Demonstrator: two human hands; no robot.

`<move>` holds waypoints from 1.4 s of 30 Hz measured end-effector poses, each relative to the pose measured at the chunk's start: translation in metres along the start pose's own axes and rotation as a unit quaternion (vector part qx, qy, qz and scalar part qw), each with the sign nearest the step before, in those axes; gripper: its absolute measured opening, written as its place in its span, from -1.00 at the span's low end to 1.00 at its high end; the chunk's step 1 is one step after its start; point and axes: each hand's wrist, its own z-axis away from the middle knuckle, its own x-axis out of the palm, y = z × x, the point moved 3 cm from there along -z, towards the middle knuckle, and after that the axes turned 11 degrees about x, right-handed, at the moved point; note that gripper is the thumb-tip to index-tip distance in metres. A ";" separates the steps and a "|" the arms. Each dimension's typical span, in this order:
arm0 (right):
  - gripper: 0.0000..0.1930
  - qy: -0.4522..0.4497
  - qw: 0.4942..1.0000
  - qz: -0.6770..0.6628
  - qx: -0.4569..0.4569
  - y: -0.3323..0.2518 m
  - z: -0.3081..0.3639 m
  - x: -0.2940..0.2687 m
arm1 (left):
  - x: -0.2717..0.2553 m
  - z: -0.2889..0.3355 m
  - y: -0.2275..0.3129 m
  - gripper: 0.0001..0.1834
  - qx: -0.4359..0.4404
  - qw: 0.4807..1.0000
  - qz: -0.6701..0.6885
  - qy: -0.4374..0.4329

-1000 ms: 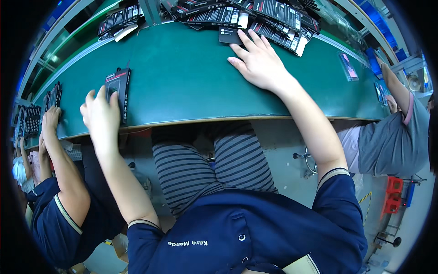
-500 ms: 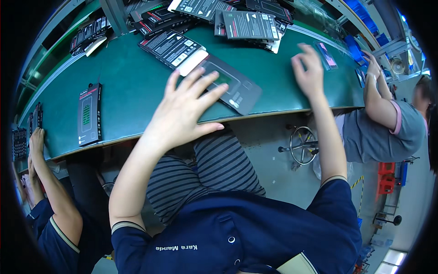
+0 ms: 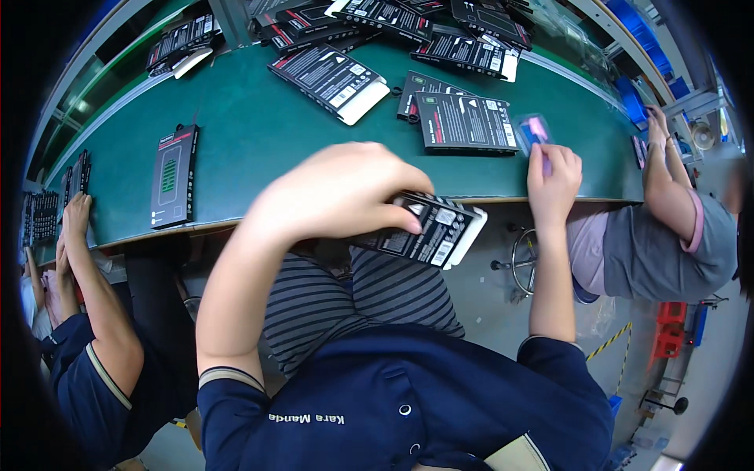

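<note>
My left hand [image 3: 345, 192] grips a slim black printed box [image 3: 436, 231] just off the table's front edge, above my lap. The box is tilted, with its white end flap toward the right; my fingers hide its left part. Closed in a pinch, my right hand [image 3: 556, 184] holds a small clear packet [image 3: 536, 125] with something pink and blue in it, blurred. Beside that packet, two grey-black boxes [image 3: 467, 124] overlap on the table. Farther back lies another such box [image 3: 331, 82] with a white end flap.
A heap of black boxes [image 3: 377, 20] covers the back of the green table [image 3: 259, 149]. One box with green marks [image 3: 174, 177] lies at the left. Co-workers' hands [image 3: 77, 216] [image 3: 658, 129] are at both sides. A stool [image 3: 522, 267] stands beyond the front edge.
My left hand has lifted the box off the table and turned it. My right hand has taken hold of the packet. The two overlapping boxes now lie nearer, away from the heap.
</note>
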 end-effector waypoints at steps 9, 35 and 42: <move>-0.63 -0.126 0.982 -0.046 0.131 0.006 0.001 -0.012 | -0.007 -0.037 -0.047 -0.55 -0.143 0.947 -0.263 0.116; -0.33 -0.564 0.709 -0.348 -0.241 -0.110 0.005 -0.023 | 0.000 0.049 -0.029 -0.15 -0.030 0.992 -0.100 0.070; -0.38 -0.364 0.696 -0.613 -0.088 -0.159 0.026 -0.021 | 0.003 0.024 -0.004 -0.07 -0.129 0.988 -0.031 0.076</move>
